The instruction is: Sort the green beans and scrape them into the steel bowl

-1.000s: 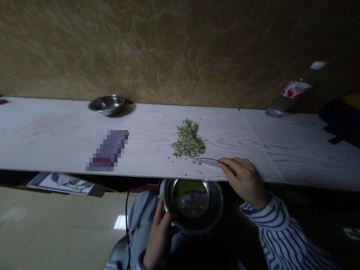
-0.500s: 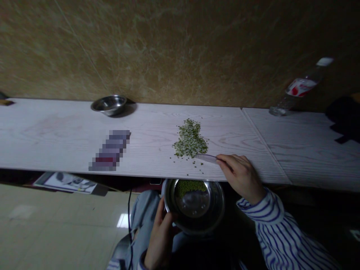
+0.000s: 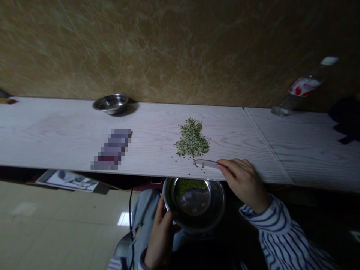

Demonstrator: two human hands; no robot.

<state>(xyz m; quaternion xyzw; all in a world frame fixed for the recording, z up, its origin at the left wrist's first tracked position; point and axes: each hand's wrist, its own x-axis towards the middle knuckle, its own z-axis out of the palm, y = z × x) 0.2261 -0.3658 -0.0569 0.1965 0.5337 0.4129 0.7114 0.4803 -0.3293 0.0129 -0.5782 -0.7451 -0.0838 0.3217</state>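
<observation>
A patch of small green beans mixed with white grains (image 3: 192, 138) is spread on the white wood-grain counter (image 3: 152, 150). My right hand (image 3: 243, 180) pinches one end of a thin, flat, translucent strip (image 3: 206, 163) with a curved edge. Its free tip lies just in front of the patch, among a few stray beans; its exact kind is unclear. Below the counter's front edge, my left hand (image 3: 163, 228) grips the left rim of a large steel bowl (image 3: 218, 210). Green beans (image 3: 189, 185) cover the far part of that bowl's bottom.
A small steel bowl (image 3: 111, 104) stands near the wall, left of the patch. Closer in lies a blurred-out flat object (image 3: 112, 149). To the right are a clear plastic bottle (image 3: 303, 87) and a dark item (image 3: 347, 118). A black cable (image 3: 130, 217) hangs beside my leg.
My right hand has drawn the strip slightly toward me, away from the patch's near edge. My left hand stays on the large bowl. The view has shifted slightly.
</observation>
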